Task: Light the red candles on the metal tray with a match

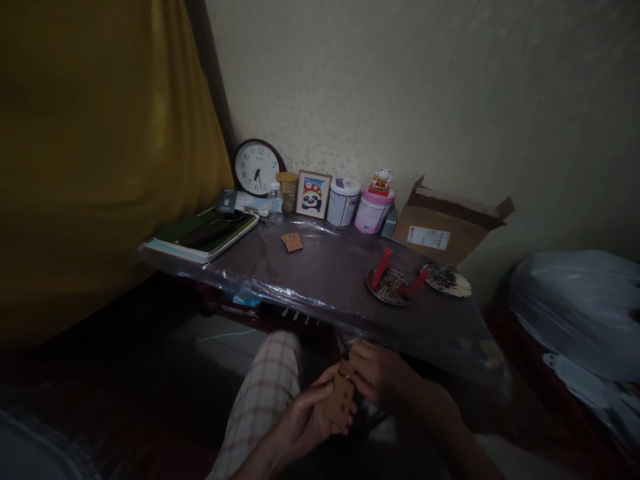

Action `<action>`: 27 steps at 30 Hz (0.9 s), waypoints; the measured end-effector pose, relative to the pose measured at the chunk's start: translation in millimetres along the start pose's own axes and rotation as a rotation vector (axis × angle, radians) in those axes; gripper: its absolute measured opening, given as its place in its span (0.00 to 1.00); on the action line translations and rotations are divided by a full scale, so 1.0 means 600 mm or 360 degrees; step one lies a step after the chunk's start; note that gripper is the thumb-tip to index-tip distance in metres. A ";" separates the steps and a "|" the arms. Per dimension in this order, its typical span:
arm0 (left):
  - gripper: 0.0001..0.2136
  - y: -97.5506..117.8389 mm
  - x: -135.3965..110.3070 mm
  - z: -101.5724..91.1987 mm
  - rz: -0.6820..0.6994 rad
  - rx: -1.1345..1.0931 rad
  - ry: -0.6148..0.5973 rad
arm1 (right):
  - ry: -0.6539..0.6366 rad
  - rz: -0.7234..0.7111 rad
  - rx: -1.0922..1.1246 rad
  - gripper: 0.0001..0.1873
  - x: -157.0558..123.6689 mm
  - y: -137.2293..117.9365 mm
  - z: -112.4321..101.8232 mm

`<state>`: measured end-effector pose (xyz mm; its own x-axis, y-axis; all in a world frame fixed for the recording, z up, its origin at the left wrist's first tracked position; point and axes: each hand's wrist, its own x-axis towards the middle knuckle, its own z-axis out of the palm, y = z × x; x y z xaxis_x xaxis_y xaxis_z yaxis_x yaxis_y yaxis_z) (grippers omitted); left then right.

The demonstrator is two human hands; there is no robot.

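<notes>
My left hand (pixel 313 415) is wrapped around a small brown cardboard matchbox (pixel 341 401) with reddish marks on its face, held low in front of the table. The upper end of the matchbox looks slid out. At that end my right hand (pixel 376 373) is closed in a pinch, with a small pale bit showing by its fingertips. What those fingers grip is too dark and small to make out. Similar brown matchboxes (pixel 292 242) lie on the table. On its right side, two red candles (pixel 381 268) lean in a metal dish (pixel 389 301) of dark bits.
Beside the dish is a plate with burnt matchsticks (pixel 453 283). A clock (pixel 257 168), framed panda picture (pixel 313 195), tins (pixel 343 201) and an opened carton (pixel 440 223) line the wall. Books (pixel 210 237) lie left, near a yellow curtain (pixel 100 147). Plastic sheeting covers the table (pixel 320 267).
</notes>
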<state>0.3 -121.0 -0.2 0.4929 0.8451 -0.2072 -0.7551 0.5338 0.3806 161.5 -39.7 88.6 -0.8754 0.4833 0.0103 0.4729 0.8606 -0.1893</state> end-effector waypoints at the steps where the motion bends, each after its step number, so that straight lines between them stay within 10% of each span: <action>1: 0.24 0.001 0.000 0.000 -0.0004 0.0013 0.0005 | 0.0004 -0.0002 -0.0003 0.07 0.000 -0.001 0.000; 19: 0.24 0.016 0.008 0.005 0.0109 0.0107 -0.0051 | 0.0524 0.0279 0.0540 0.10 -0.034 0.024 -0.016; 27: 0.21 0.011 0.008 0.013 0.0157 -0.0011 -0.0014 | 0.0345 0.0221 0.0245 0.12 -0.028 0.008 -0.004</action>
<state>1.2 -113.9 8.3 0.4195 0.8934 -0.1609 -0.8032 0.4479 0.3926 178.8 -43.2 89.8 -0.7537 0.6320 0.1804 0.5514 0.7574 -0.3498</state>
